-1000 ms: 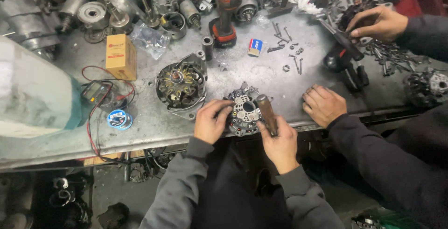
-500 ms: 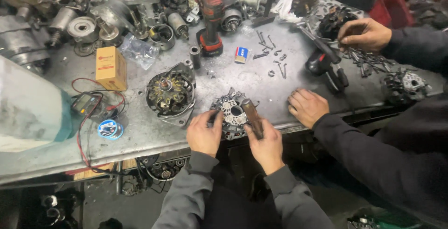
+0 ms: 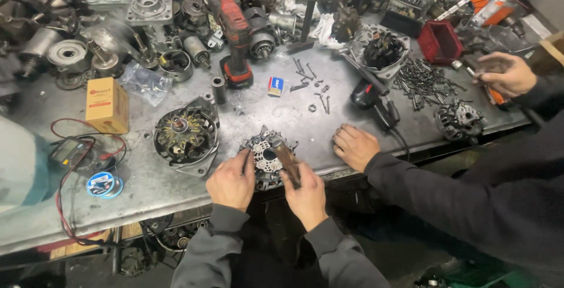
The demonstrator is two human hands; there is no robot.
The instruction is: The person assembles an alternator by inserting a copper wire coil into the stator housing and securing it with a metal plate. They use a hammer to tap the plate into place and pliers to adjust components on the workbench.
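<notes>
Metal alternator housing between grips: left hand clamped on rim, right hand clamped on wooden-handled tool.

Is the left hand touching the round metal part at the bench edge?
Touching. The head view shows the left hand with its fingers laid against the side of the round metal part, no gap between them; the right hand holds a wooden-handled tool over it.
</notes>
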